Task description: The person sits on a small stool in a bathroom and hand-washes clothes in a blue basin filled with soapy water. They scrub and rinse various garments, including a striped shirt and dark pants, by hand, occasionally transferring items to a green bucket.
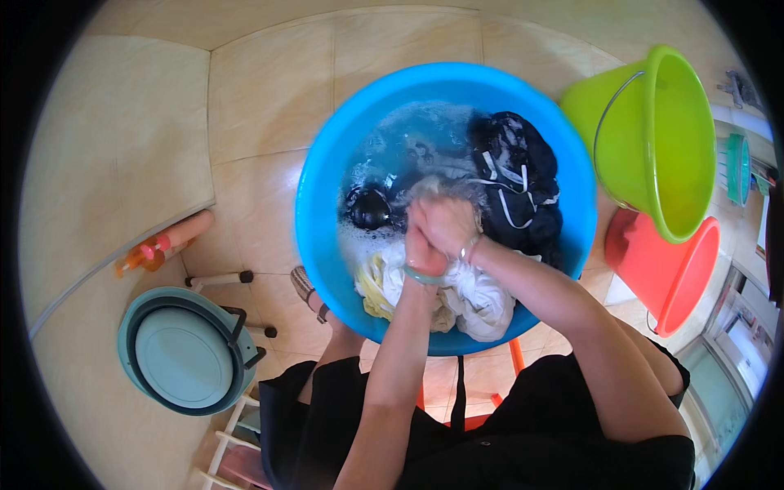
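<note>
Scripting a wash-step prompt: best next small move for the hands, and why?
Probably a short rub of the right hand against the left hand: they're pressed together low in the blue tub, beside sudsy water, with a pale blur just past the knuckles. Whether anything is in their grip is hidden, so I'd hold this loosely.

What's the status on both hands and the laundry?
Left hand and right hand pressed together, grip contents unclear. Dark cloth and white cloth in blue basin with soapy water. Nothing visibly in the way.
</note>
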A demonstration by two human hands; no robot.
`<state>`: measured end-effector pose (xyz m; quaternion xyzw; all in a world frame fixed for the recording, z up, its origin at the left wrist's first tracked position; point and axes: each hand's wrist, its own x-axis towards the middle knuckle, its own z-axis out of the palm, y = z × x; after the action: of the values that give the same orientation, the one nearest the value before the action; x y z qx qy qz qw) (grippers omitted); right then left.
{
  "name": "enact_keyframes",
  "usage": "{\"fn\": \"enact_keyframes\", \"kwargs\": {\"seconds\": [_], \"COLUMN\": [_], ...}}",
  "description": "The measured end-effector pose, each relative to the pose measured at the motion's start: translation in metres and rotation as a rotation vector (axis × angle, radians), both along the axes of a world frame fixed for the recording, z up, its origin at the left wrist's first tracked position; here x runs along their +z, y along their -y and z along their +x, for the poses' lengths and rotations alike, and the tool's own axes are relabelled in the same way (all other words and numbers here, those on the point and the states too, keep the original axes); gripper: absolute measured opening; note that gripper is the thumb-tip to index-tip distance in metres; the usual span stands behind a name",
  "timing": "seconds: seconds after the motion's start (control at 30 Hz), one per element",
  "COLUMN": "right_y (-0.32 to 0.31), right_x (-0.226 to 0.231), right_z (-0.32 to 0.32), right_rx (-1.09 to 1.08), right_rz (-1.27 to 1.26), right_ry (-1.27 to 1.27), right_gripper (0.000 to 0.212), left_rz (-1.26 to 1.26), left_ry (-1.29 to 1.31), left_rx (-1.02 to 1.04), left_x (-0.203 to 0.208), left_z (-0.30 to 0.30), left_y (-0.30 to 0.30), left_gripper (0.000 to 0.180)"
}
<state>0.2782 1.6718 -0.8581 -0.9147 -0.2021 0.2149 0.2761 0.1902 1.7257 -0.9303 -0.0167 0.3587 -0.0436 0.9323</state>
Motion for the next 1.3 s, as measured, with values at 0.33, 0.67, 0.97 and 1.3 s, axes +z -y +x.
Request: {"fn": "enact_keyframes", "kwargs": {"seconds": [0.33,0.67,0.97,1.3], "right_y": [0.014,-0.003,0.007,-0.009], "right_x": [-0.027,-0.041,-0.014,-0.048], "right_z": [0.001,0.03,-0.009,0.031], "right_rx": [0.178,-0.004,0.184,0.02], "right_rz": [-0.05,-0.191,-0.055,-0.054], "right_ry": [0.242,-0.142,0.163,-0.067], "right_gripper": [0.021,0.03,0.037,0.027], "left_rz": [-0.019,-0.1,-0.122,-0.226], "left_ry": [-0.111,-0.115,0.152,0.061], "left_rx": [-0.023,-0.033,0.061,0.059], "left_x": [0.022,0.037,-0.002,0.011], "left_z": [0.024,0.029,0.003,0.017], "left_y": [0.006,0.01,-0.004,0.004], "left_gripper": [0.055,0.058,0.053,0.057]}}
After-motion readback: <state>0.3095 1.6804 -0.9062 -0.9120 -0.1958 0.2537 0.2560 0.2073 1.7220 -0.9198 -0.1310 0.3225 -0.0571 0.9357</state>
